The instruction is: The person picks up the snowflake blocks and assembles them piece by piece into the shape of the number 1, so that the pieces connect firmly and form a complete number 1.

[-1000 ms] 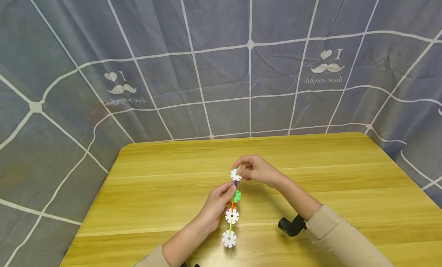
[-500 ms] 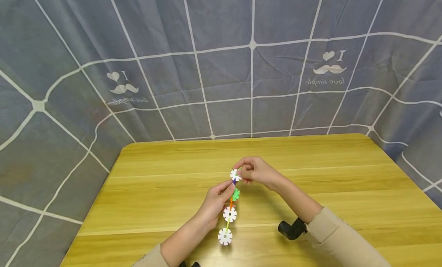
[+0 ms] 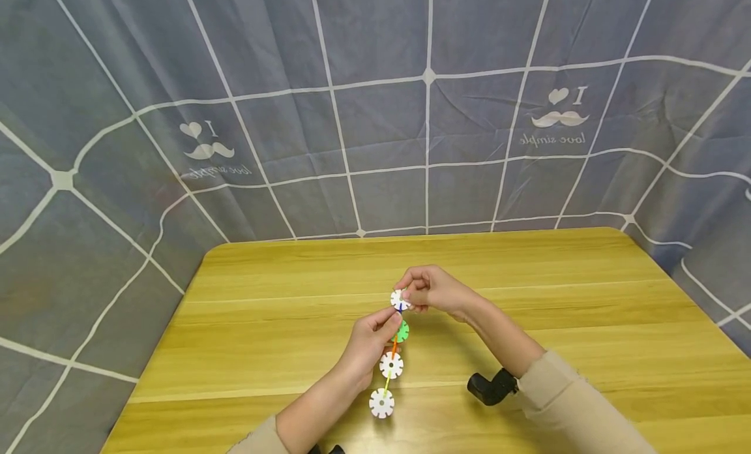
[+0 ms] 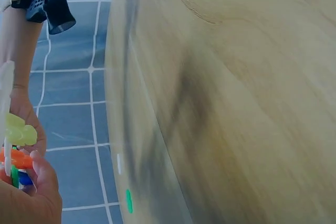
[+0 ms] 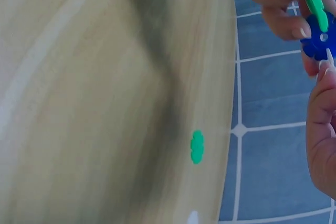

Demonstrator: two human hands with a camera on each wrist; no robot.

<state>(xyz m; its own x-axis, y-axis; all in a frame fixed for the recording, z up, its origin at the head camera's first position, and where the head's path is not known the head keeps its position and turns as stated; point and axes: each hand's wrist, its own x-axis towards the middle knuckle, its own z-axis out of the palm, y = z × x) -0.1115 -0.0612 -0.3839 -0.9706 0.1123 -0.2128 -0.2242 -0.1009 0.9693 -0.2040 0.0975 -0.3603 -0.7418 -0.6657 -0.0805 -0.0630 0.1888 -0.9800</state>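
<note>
In the head view a chain of notched plastic discs hangs between the two hands. My left hand (image 3: 369, 343) pinches it near the green disc (image 3: 402, 331) and the blue disc (image 5: 320, 38). My right hand (image 3: 440, 291) pinches the white disc (image 3: 399, 300) at the far end, which meets the blue disc's edge. Toward me follow an orange disc (image 3: 394, 347) edge-on, a white disc (image 3: 391, 364), a yellow disc (image 3: 386, 383) edge-on and a last white disc (image 3: 382, 404). Fingers partly cover the green and blue discs.
The wood-grain table (image 3: 264, 336) spreads beneath the hands. A grey curtain (image 3: 375, 128) with white lines stands behind and beside it. A black wrist camera (image 3: 491, 387) sits at the right sleeve. In the right wrist view a loose green disc (image 5: 197, 147) shows against the tabletop.
The near end of the chain has swung slightly left. The far white disc has come slightly nearer, and the blue disc's edge now overlaps it more. Both hands keep their grip.
</note>
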